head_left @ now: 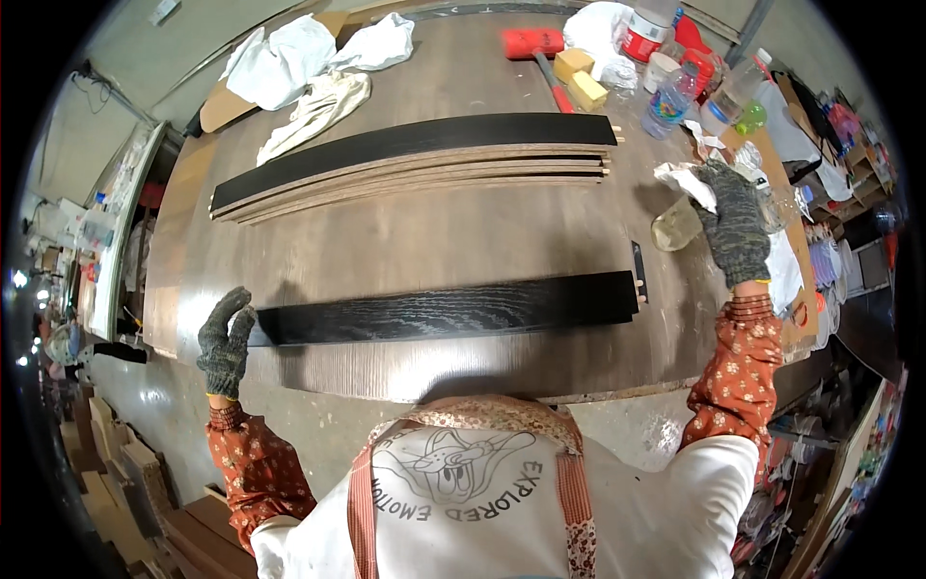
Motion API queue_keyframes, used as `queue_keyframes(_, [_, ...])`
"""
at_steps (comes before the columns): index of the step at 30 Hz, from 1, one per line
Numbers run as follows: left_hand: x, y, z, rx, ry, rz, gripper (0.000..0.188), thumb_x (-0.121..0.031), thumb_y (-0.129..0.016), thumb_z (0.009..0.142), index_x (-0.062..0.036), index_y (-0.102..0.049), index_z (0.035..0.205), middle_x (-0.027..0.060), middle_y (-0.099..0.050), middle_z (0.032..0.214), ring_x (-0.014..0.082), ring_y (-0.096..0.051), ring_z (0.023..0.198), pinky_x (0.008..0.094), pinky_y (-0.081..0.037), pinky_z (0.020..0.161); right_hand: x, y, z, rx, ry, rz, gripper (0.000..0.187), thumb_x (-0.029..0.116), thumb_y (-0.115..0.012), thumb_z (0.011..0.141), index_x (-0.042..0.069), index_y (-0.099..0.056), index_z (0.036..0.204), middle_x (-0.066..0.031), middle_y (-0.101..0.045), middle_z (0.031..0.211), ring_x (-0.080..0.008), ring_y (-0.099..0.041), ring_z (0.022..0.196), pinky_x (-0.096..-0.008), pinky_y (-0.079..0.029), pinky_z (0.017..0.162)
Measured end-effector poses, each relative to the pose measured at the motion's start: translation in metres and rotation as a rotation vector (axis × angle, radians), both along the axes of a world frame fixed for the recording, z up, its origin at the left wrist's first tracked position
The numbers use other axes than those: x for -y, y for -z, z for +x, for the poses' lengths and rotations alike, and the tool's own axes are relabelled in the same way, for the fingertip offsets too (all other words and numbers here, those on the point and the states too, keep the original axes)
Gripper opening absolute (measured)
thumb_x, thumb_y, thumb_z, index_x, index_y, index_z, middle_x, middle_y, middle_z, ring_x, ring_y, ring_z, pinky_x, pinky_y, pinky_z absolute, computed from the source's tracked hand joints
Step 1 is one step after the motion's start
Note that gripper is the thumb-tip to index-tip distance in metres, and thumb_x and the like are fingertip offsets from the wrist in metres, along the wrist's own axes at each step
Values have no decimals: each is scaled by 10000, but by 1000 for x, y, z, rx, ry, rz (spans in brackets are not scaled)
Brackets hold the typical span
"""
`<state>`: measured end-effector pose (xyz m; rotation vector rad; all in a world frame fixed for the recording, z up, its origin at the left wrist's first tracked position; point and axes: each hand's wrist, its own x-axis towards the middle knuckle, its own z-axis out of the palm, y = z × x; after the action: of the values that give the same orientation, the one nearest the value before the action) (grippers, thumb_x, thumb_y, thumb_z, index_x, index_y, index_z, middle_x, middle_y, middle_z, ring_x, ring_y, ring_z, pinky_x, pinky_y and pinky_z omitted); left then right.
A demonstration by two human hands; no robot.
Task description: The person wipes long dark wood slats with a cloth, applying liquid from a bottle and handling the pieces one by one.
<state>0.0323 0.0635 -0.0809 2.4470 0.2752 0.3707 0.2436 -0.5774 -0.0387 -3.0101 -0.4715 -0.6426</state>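
A black wood-grained board (pixel 444 311) lies crosswise on the near part of the brown table (pixel 415 236). At its left end is my left hand (pixel 225 343), in a grey knitted glove, fingers raised and parted with nothing in them. It is beside or just touching the board's end; which, I cannot tell. My right hand (pixel 737 224), gloved the same way, is at the table's right side, closed on a crumpled white cloth (pixel 689 183). Close by that hand stands a cloudy clear plastic cup (pixel 677 228). A small dark strip (pixel 640 272) lies past the board's right end.
Farther back is a stack of similar boards (pixel 415 164) with small pegs at the right end. White rags (pixel 289 63) lie at the far left. A red mallet (pixel 533 43), yellow sponges (pixel 585 90) and plastic bottles (pixel 669 101) crowd the far right.
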Motion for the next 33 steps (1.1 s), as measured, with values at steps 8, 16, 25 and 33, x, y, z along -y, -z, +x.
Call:
queue_keyframes(8, [-1, 13, -9, 16, -53, -185, 241, -28, -632, 864, 24, -638, 1099, 113, -655, 1116, 197, -591, 1053, 318, -455, 935, -3, -3, 10, -91, 34, -111, 493, 197, -661, 807, 107, -532, 1275, -162, -564, 1230, -336, -476, 1191, -415, -381, 1016])
queue_keyframes(16, [9, 16, -3, 11, -52, 84, 248, -156, -642, 863, 0, -655, 1055, 168, -660, 1086, 289, -631, 1015, 355, -480, 901, 60, 34, 11, -100, 305, 603, 445, 139, -656, 805, 83, -557, 1236, -132, -588, 1218, -299, -537, 1156, -397, -416, 971])
queue_keyframes(25, [11, 26, -14, 80, -121, 163, 237, -160, -640, 867, -25, -660, 1061, 158, -654, 1110, 283, -626, 1026, 354, -482, 904, 100, 191, -74, -101, 267, 1866, 449, 278, -538, 911, 31, -506, 1284, -141, -564, 1245, -302, -535, 1100, -419, -426, 970])
queue_keyframes(33, [14, 24, -8, 81, -81, 349, 240, -173, -607, 879, -40, -655, 1073, 150, -646, 1131, 315, -601, 1062, 427, -384, 1028, 86, 150, -61, 260, 467, 1112, 384, 94, -471, 932, -14, -481, 1300, -153, -538, 1274, -259, -534, 1115, -365, -431, 1000])
